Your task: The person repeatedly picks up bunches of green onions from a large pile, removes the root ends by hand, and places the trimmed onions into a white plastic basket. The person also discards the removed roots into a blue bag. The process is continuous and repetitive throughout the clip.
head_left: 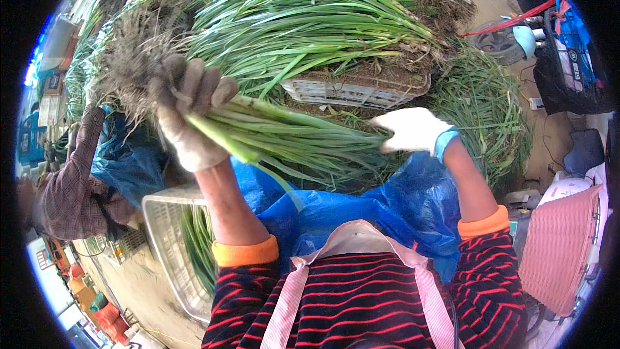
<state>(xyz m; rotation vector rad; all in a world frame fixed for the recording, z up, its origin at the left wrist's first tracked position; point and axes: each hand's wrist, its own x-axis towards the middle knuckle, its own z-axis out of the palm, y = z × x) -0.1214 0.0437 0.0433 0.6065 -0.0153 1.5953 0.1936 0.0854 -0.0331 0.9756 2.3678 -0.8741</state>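
My left hand, in a dirt-darkened white glove, is closed round a bunch of green onions near the root end. Their tangled, muddy roots stick out beyond the fist at the upper left. From there the long green leaves slant down to the right. At the leaf tips is my right hand, in a white glove with a blue cuff. Its thumb and fingers are apart, with leaf ends at the gap; whether they touch is hard to tell. A blue plastic apron covers my lap below the bunch.
Ahead, a large heap of green onions lies over a dirty white crate. Loose leaves are piled at the right. A white crate holding green onions stands at my left, near another person's plaid sleeve. A wheel stands far right.
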